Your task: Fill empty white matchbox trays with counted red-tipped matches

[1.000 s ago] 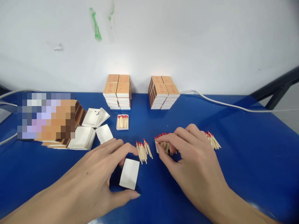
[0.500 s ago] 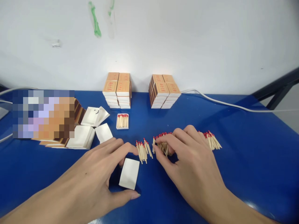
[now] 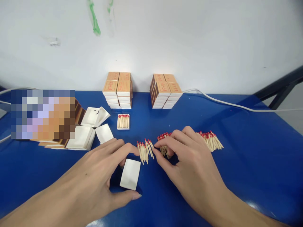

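My left hand (image 3: 104, 176) is spread open on the left, thumb and fingers apart around a small white matchbox tray (image 3: 130, 174) on the blue table. Its index fingertip reaches the left edge of a small group of red-tipped matches (image 3: 144, 152). My right hand (image 3: 189, 157) is curled over a longer row of matches (image 3: 210, 142), hiding its middle part. The tips of the right thumb and index finger come close together at a match (image 3: 151, 148) on the right side of the small group. A matchbox tray filled with matches (image 3: 123, 122) lies behind the hands.
Two stacks of closed matchboxes, the left stack (image 3: 117, 90) and the right stack (image 3: 165, 91), stand near the white wall. White trays (image 3: 79, 137) and box sleeves lie at left beside a pixelated area. A white cable (image 3: 220, 101) runs along the back right.
My right thumb and index finger have shifted slightly left with a match, which now stands against the small group. My left hand holds its place around the tray. The view has moved slightly.
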Demonstrator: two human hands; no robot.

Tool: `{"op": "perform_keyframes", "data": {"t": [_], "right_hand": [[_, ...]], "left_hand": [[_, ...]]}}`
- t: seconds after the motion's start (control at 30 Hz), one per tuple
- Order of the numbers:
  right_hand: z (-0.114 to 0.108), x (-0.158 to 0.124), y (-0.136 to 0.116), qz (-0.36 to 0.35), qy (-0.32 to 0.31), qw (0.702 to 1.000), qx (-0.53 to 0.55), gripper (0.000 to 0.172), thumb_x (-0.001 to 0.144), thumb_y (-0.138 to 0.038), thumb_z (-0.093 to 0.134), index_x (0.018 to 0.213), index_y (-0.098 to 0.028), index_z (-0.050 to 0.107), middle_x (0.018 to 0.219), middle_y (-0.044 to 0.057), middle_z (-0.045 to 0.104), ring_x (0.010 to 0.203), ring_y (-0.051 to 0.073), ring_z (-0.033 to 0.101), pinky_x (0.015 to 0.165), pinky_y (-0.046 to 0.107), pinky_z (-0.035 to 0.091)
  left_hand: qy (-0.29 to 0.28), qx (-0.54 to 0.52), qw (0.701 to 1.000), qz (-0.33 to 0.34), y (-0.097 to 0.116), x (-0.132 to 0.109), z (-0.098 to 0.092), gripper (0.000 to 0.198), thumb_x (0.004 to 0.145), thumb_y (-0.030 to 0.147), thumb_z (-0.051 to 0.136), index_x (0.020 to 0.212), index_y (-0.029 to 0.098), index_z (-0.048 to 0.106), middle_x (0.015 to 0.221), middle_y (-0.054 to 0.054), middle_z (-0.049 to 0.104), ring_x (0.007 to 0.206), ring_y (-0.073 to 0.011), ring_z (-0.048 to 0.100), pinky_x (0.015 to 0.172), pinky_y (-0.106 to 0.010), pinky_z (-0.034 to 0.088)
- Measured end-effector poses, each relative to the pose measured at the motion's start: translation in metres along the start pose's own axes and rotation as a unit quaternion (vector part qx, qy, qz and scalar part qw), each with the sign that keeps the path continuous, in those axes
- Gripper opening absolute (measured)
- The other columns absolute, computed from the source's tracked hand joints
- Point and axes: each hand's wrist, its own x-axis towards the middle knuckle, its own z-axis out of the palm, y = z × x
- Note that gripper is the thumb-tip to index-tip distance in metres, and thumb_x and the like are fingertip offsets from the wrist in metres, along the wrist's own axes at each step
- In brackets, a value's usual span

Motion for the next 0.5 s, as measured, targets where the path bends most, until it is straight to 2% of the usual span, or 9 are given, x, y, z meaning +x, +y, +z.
{"op": "perform_keyframes", "data": {"t": [0.2,0.37,0.5], "right_hand": [[-0.0033,-0.0012,-0.0015,-0.013,0.001,1.000,0.017,0.018,0.105,-0.013,0.075,0.089,-0.021,0.077,0.084,0.003,0.065,0.085,0.024,0.051,0.077,0.041,0.041],[-0.0058,-0.0002,0.0022,-0.026,0.032,0.999,-0.032,0.014,0.104,-0.009,0.072,0.096,-0.019,0.076,0.082,0.003,0.064,0.082,0.024,0.049,0.076,0.041,0.041],[-0.0053,0.0004,0.0047,-0.017,0.024,0.998,-0.053,0.011,0.102,-0.009,0.072,0.098,-0.019,0.075,0.081,0.002,0.061,0.081,0.024,0.049,0.075,0.040,0.040]], "left_hand": [[-0.018,-0.008,1.000,-0.015,0.0029,0.0014,-0.0012,0.059,0.089,0.042,0.094,0.137,0.040,0.060,0.120,0.004,0.070,0.104,-0.0201,0.071,0.084,-0.031,0.058],[-0.022,-0.003,1.000,-0.020,0.0025,0.0021,-0.0014,0.060,0.088,0.042,0.096,0.137,0.041,0.060,0.121,0.004,0.069,0.107,-0.0208,0.070,0.086,-0.032,0.057],[-0.012,-0.002,1.000,-0.013,0.0012,-0.0007,-0.0016,0.061,0.087,0.043,0.096,0.136,0.040,0.060,0.122,0.004,0.069,0.103,-0.0205,0.071,0.082,-0.031,0.058]]}}
